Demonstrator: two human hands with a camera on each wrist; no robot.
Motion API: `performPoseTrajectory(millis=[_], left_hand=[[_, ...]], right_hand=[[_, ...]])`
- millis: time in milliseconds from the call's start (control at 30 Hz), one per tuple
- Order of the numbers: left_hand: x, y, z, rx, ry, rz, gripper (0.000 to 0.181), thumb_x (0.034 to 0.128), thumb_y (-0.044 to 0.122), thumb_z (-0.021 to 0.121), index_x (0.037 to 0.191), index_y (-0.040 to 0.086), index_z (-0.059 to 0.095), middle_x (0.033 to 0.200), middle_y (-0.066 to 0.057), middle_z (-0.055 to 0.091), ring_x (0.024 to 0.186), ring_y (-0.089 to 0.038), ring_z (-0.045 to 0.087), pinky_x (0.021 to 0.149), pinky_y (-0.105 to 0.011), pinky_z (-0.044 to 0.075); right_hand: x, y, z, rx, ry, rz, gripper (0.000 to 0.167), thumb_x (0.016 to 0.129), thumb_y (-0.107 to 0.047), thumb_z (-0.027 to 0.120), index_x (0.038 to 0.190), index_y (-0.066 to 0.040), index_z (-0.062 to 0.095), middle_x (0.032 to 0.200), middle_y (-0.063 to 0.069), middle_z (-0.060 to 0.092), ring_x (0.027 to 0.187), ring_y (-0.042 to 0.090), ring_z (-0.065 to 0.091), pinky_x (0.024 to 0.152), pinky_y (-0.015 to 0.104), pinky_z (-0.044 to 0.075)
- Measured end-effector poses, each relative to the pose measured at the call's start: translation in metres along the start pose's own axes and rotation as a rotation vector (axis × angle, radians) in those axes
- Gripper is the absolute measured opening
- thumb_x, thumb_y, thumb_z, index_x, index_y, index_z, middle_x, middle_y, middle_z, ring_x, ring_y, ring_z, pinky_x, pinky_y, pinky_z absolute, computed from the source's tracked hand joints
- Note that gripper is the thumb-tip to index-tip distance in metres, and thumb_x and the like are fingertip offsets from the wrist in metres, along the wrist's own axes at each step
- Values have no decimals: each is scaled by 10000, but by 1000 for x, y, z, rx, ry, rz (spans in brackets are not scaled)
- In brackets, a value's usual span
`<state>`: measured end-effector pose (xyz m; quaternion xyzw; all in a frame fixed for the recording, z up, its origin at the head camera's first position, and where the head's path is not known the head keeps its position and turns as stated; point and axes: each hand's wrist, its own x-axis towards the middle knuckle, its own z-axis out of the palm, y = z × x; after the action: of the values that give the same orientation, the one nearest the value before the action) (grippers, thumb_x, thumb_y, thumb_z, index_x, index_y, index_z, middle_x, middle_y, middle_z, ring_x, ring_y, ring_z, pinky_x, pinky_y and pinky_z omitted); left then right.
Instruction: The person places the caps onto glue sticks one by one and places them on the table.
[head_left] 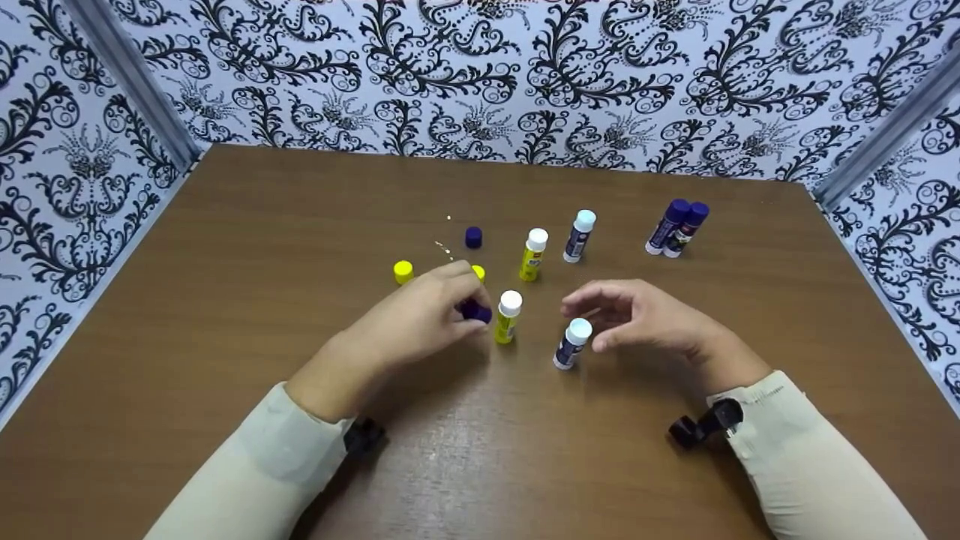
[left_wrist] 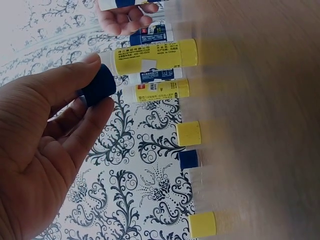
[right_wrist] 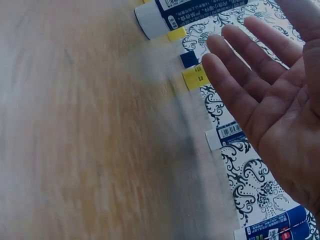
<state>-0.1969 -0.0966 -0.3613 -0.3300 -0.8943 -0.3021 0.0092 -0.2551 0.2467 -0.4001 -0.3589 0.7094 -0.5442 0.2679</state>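
Observation:
Between thumb and fingers my left hand (head_left: 420,311) pinches a dark blue cap (left_wrist: 99,86), just left of a yellow glue stick (head_left: 506,319) with a white top. My right hand (head_left: 656,319) is beside a blue-labelled glue stick (head_left: 571,345), its fingers loosely bent and holding nothing; in the right wrist view the palm (right_wrist: 295,125) shows bare. Farther back stand a second yellow stick (head_left: 532,256) and a second blue-labelled stick (head_left: 578,238), both upright.
Two purple-capped glue sticks (head_left: 667,229) stand together at the back right. A dark blue cap (head_left: 473,238) and yellow caps (head_left: 403,271) (left_wrist: 202,224) rest left of the sticks, near small pale crumbs (head_left: 444,247). Patterned walls (head_left: 480,90) border the brown table (head_left: 262,217).

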Motion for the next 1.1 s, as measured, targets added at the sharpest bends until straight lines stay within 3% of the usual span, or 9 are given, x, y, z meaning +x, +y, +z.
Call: performPoseTrajectory(millis=[233, 500, 733, 1100], left_hand=[[0, 3, 0, -37, 27, 12, 147, 936, 121, 780, 1051, 82, 696, 1057, -45, 633, 990, -182, 620, 879, -352, 615], [1, 6, -1, -22, 45, 29, 159, 934, 112, 779, 1067, 69, 704, 1091, -52, 647, 1026, -184, 639, 944, -296, 595], [0, 9, 0, -28, 52, 38, 151, 935, 117, 782, 1054, 83, 696, 1095, -27, 644, 1043, -156, 636, 956, -267, 588], [-1, 12, 1, -34, 69, 55, 165, 940, 162, 785, 1049, 101, 677, 1086, -8, 624, 1034, -141, 628, 946, -256, 586]], right_hand=[[3, 2, 5, -55, -53, 7, 491, 865, 53, 785, 1325, 66, 616, 1305, 338, 617, 1112, 160, 695, 975, 274, 582], [7, 8, 9, -126, -90, 33, 399, 894, -26, 790, 1274, -3, 670, 1214, 220, 709, 1065, 139, 682, 919, 233, 556], [10, 14, 13, -114, -104, 10, 342, 899, 1, 770, 1226, 29, 676, 1197, 246, 709, 1096, 158, 676, 968, 237, 526], [11, 12, 15, -91, -93, 25, 314, 892, 7, 763, 1200, -12, 700, 1174, 187, 725, 1046, 146, 667, 884, 233, 550]])
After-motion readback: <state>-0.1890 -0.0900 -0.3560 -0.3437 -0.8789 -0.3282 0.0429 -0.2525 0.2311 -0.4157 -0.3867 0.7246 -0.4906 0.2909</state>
